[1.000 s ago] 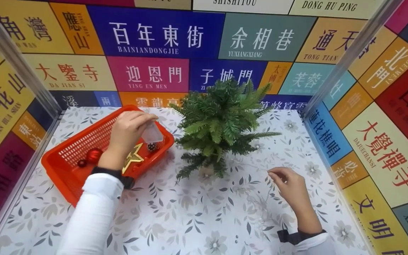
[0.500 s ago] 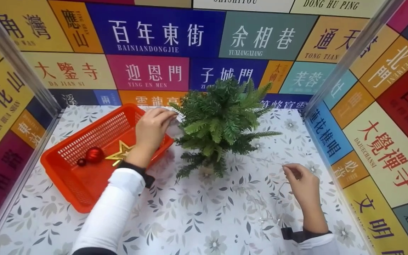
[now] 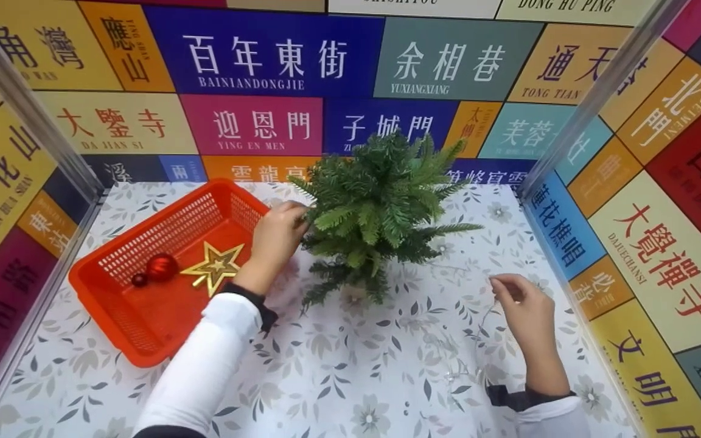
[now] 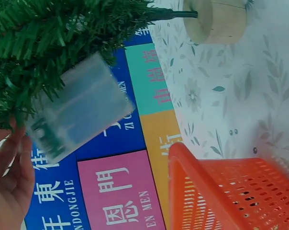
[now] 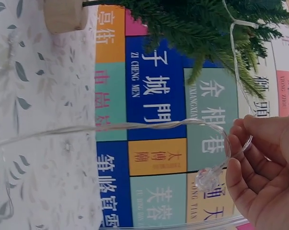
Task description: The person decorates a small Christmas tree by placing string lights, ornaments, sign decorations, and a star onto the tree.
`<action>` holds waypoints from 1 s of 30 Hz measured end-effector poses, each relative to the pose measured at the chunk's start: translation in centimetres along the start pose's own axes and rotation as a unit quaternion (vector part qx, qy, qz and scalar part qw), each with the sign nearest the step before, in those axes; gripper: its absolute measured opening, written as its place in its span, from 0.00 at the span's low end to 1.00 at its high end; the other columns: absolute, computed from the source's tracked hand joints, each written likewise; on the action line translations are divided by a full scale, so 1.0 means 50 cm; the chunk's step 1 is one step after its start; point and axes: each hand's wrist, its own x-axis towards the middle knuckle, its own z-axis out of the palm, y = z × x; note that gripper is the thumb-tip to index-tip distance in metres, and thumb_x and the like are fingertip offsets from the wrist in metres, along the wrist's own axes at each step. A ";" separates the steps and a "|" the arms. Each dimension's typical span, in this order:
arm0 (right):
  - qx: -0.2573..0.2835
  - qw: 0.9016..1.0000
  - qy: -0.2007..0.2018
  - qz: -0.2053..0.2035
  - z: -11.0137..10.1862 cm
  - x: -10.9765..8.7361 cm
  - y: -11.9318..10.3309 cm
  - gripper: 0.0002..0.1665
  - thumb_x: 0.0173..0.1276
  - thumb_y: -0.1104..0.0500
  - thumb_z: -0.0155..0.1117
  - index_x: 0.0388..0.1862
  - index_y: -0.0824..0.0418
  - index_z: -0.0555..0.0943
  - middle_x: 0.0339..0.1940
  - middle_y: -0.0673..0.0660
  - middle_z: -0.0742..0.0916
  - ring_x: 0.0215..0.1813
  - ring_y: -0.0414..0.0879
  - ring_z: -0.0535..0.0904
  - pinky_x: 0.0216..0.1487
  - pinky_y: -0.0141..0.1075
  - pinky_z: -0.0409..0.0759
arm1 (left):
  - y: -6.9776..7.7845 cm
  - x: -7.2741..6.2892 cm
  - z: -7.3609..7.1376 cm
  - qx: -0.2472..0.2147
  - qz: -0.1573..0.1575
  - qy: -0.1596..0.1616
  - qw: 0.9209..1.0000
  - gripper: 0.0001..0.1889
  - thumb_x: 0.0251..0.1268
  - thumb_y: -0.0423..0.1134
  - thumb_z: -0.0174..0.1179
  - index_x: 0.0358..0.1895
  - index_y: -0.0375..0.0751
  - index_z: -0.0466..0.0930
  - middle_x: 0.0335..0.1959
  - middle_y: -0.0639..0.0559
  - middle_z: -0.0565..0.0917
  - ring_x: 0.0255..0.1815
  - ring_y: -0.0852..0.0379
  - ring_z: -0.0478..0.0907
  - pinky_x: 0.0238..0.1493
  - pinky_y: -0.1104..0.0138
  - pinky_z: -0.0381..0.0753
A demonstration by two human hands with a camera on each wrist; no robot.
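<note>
A small green artificial Christmas tree (image 3: 381, 207) stands in the middle of the table on a round wooden base (image 4: 226, 21). At its left side, my left hand (image 3: 277, 234) pinches a translucent plastic battery box (image 4: 89, 108) against the branches. The box is hidden by hand and branches in the head view. To the right of the tree, my right hand (image 3: 530, 313) pinches a clear string-light wire (image 5: 159, 125) between thumb and fingers. From those fingers one stretch runs up to the tree, and the rest trails down onto the table.
An orange-red plastic basket (image 3: 162, 356) stands at the left. Inside lie a gold star (image 3: 218, 265), a shiny red ball (image 3: 162, 266) and a smaller dark red ball (image 3: 139, 280). Colourful printed panels (image 3: 259, 125) enclose the table at the back and sides.
My left hand has carried the battery box from above the basket rightward to the tree's branches. My right hand has shifted right with the wire, drawing it out from the tree.
</note>
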 end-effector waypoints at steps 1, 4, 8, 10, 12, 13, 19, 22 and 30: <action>0.001 1.000 0.008 -0.005 -0.004 0.004 -0.003 0.09 0.60 0.54 0.61 0.34 0.58 0.82 0.25 0.50 0.83 0.26 0.30 0.73 0.27 0.21 0.69 | -0.001 -0.001 0.000 0.000 -0.001 -0.015 1.000 0.06 0.50 0.31 0.61 0.34 0.39 0.82 0.34 0.48 0.81 0.36 0.49 0.77 0.35 0.61 0.77; 0.011 0.999 0.026 -0.019 -0.019 0.019 -0.015 0.09 0.60 0.56 0.62 0.34 0.59 0.82 0.25 0.51 0.83 0.26 0.31 0.73 0.28 0.21 0.68 | -0.003 -0.001 0.001 -0.003 -0.004 -0.065 0.998 0.03 0.51 0.33 0.62 0.28 0.36 0.80 0.31 0.46 0.80 0.33 0.47 0.78 0.34 0.59 0.77; 0.022 0.998 0.044 -0.037 -0.038 0.052 -0.038 0.09 0.60 0.56 0.61 0.35 0.61 0.81 0.26 0.52 0.83 0.27 0.32 0.72 0.28 0.21 0.69 | -0.007 0.006 -0.002 0.001 -0.009 -0.126 0.992 0.06 0.52 0.35 0.62 0.24 0.36 0.79 0.26 0.46 0.79 0.30 0.47 0.77 0.32 0.58 0.76; 0.028 0.997 0.055 -0.053 -0.047 0.070 -0.052 0.10 0.60 0.56 0.61 0.35 0.62 0.81 0.26 0.52 0.82 0.27 0.32 0.72 0.28 0.21 0.69 | -0.009 0.011 -0.004 -0.008 -0.010 -0.156 0.988 0.06 0.53 0.35 0.61 0.24 0.37 0.80 0.25 0.47 0.79 0.29 0.48 0.77 0.32 0.59 0.76; 0.038 0.994 0.070 -0.076 -0.056 0.085 -0.069 0.09 0.60 0.57 0.61 0.35 0.63 0.81 0.27 0.52 0.83 0.28 0.31 0.72 0.29 0.20 0.69 | -0.012 0.016 -0.003 -0.027 -0.010 -0.187 0.982 0.05 0.54 0.35 0.61 0.26 0.37 0.81 0.25 0.47 0.79 0.28 0.49 0.77 0.32 0.60 0.76; 0.045 0.992 0.079 -0.090 -0.059 0.091 -0.077 0.09 0.59 0.58 0.62 0.35 0.63 0.81 0.27 0.53 0.83 0.28 0.31 0.72 0.29 0.20 0.69 | -0.013 0.018 -0.003 -0.037 -0.010 -0.202 0.979 0.05 0.54 0.35 0.60 0.27 0.37 0.82 0.25 0.47 0.80 0.28 0.50 0.77 0.32 0.61 0.76; 0.075 0.981 0.119 -0.135 -0.069 0.113 -0.105 0.07 0.58 0.63 0.63 0.33 0.65 0.82 0.26 0.56 0.83 0.28 0.31 0.73 0.30 0.20 0.69 | -0.020 0.023 0.002 -0.071 -0.004 -0.252 0.965 0.05 0.56 0.33 0.58 0.30 0.37 0.83 0.26 0.47 0.80 0.26 0.54 0.75 0.31 0.64 0.76; 0.051 0.989 0.100 -0.092 -0.067 0.130 -0.097 0.10 0.60 0.58 0.61 0.35 0.64 0.82 0.27 0.55 0.83 0.27 0.32 0.73 0.29 0.21 0.69 | -0.023 0.023 0.002 -0.080 -0.018 -0.268 0.960 0.05 0.56 0.32 0.56 0.30 0.37 0.82 0.27 0.47 0.81 0.27 0.54 0.75 0.32 0.63 0.76; -0.002 0.997 -0.037 0.073 -0.050 0.175 -0.054 0.21 0.63 0.45 0.54 0.42 0.59 0.79 0.32 0.56 0.82 0.31 0.40 0.77 0.29 0.25 0.73 | -0.034 0.016 0.011 -0.092 -0.026 -0.287 0.953 0.09 0.54 0.30 0.55 0.36 0.38 0.83 0.34 0.46 0.82 0.35 0.52 0.78 0.39 0.62 0.76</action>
